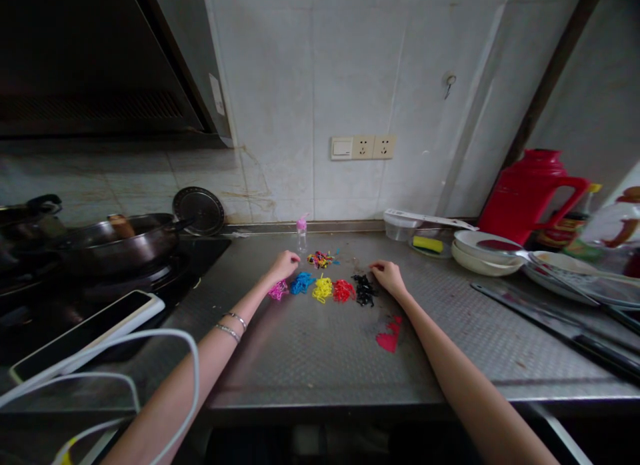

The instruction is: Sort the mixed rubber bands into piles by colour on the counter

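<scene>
Five small heaps of rubber bands lie in a row on the steel counter (310,345): pink (278,290), blue (302,283), yellow (323,289), red (343,291) and black (365,289). Behind them sits a mixed-colour heap (321,259). My left hand (283,265) is curled just above the pink heap, fingers bent inward. My right hand (389,277) rests beside the black heap, fingers curled down toward the counter. What either hand pinches is too small to see.
A small bottle with a pink cap (301,233) stands behind the heaps. A wok (120,241) and a phone (85,331) are at left. At right are plates (483,251), a red jug (525,195), a knife (550,325). A red paper scrap (389,336) lies nearer me.
</scene>
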`<state>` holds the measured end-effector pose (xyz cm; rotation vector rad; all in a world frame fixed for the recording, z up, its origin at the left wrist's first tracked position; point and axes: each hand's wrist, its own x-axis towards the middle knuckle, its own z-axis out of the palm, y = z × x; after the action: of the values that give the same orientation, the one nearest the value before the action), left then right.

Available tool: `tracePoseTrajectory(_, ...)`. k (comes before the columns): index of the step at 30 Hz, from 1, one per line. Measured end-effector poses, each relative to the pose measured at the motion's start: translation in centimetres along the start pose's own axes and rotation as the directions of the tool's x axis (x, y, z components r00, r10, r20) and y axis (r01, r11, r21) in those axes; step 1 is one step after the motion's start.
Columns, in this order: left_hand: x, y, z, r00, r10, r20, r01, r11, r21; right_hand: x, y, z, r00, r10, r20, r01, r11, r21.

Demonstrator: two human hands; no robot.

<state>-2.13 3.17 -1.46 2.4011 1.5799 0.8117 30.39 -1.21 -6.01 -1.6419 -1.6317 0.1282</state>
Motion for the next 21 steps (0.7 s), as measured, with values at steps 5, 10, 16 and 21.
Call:
tracePoseTrajectory(5, 2.1, 0.5, 1.9, 0.996, -0.023, 0.087, 0.021, 0.999, 0.024, 0.0, -0.3, -0.1, 1.0, 0.01, 0.004, -0.01, 1.0, -0.002)
tracePoseTrajectory(10, 2.9, 1.1, 2.9, 0.989, -0.066, 0.132, 0.063, 0.998, 0.031, 0.0, -0.6, -0.3, 1.0, 0.023, 0.01, -0.024, 1.0, 0.006)
tracePoseTrajectory(16, 3.4, 1.5, 3.5, 0.991, -0.055, 0.119, 0.051, 0.998, 0.039, 0.0, -0.7, -0.4, 0.999, 0.033, 0.015, -0.034, 0.999, 0.013)
tracePoseTrajectory(21, 3.7, 1.2, 3.8, 0.995, -0.05, 0.089, 0.045, 0.997, 0.056, -0.1, -0.8, -0.4, 1.0, 0.02, 0.011, -0.02, 1.0, 0.015)
